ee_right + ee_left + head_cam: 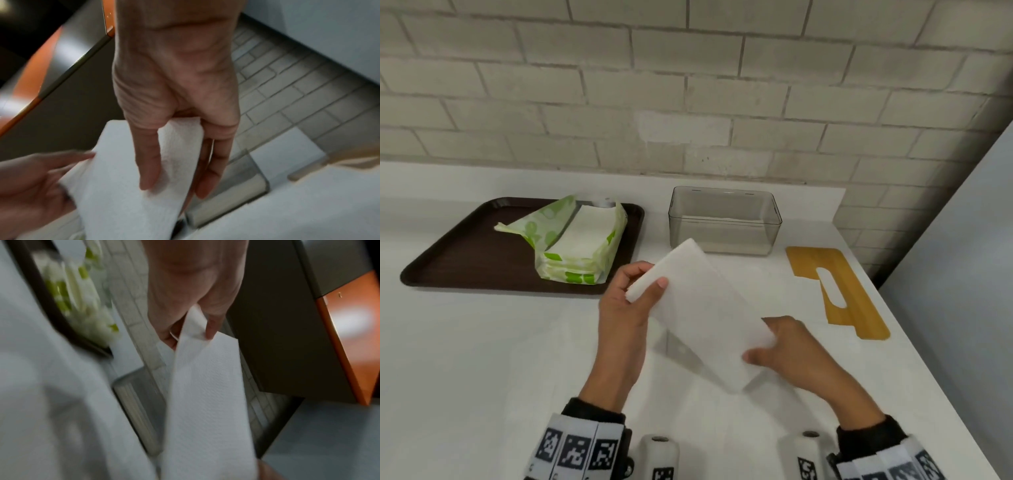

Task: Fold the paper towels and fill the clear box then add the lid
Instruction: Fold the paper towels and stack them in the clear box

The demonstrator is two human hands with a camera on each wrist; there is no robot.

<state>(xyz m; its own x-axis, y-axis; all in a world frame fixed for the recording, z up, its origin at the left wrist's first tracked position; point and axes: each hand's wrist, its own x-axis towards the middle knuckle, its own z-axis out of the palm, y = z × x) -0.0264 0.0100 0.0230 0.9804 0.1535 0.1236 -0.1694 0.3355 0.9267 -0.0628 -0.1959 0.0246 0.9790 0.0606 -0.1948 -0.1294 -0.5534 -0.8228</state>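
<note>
Wrist bands [577, 448] frame the scene; both hands hold one folded towel [702, 308] above the counter [482, 359]. Left hand [625, 305] pinches its far end, right hand [787, 349] grips the near end. Box [724, 221], probably holding a few towels already, stands beyond; lid [837, 291] lies to its right. Risk: a loosened pinch lets the fold spring open.

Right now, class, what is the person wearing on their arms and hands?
The left hand and right hand are bare. Dark sleeve cuffs end at each wrist. Behind them sit white bands printed with black square marker patterns, and white wrist-mounted devices carrying similar markers.
</note>
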